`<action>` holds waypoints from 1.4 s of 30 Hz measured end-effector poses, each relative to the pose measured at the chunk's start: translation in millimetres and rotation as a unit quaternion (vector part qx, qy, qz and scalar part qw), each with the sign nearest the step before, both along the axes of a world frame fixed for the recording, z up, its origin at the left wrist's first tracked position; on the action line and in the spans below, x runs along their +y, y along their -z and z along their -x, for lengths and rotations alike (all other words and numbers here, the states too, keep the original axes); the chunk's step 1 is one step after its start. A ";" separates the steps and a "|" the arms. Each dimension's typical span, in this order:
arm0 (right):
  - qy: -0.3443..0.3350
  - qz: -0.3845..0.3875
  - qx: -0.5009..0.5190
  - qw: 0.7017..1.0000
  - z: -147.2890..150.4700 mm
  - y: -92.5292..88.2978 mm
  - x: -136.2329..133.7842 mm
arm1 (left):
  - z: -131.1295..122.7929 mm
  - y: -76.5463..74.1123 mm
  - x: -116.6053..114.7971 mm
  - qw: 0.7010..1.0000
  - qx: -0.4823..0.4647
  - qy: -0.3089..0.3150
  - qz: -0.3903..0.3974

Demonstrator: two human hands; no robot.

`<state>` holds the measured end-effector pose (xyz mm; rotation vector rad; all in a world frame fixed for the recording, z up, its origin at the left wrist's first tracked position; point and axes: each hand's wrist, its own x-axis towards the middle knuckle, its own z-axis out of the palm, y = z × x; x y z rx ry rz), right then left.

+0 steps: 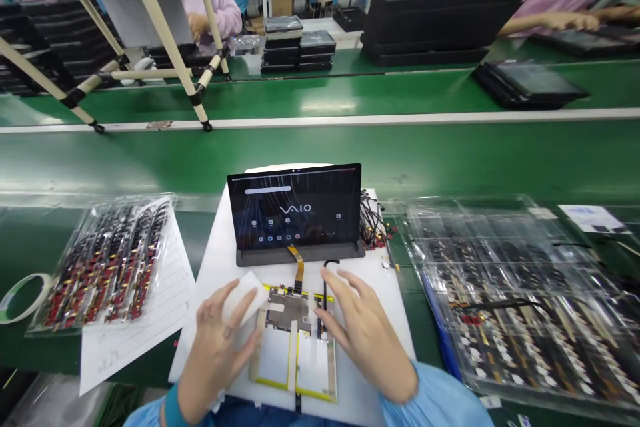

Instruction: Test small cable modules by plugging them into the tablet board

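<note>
An opened tablet body (295, 347) with white battery cells and a metal-shielded board lies on a white mat (220, 247) in front of me. A lit tablet screen (295, 213) stands upright behind it, joined by an orange flex cable (299, 263). My left hand (220, 347) rests on the body's left edge, thumb and fingers closed on a small white cloth or pad (247, 293). My right hand (363, 330) lies over the body's right side with its fingers stretched out flat, fingertips near a black cable (327, 273).
A clear tray of red-black parts (107, 260) on paper lies left, beside a tape roll (20, 293). Clear trays of components (520, 293) fill the right. Small wires (373, 223) sit by the screen. The green conveyor (350, 153) runs behind; other people work at far benches with black trays.
</note>
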<state>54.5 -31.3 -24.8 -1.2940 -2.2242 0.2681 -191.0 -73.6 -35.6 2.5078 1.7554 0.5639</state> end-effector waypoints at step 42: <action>0.098 -0.093 0.125 0.983 -27.3 17.4 51.9 | -58.9 -3.8 40.6 0.939 -0.140 0.300 -0.092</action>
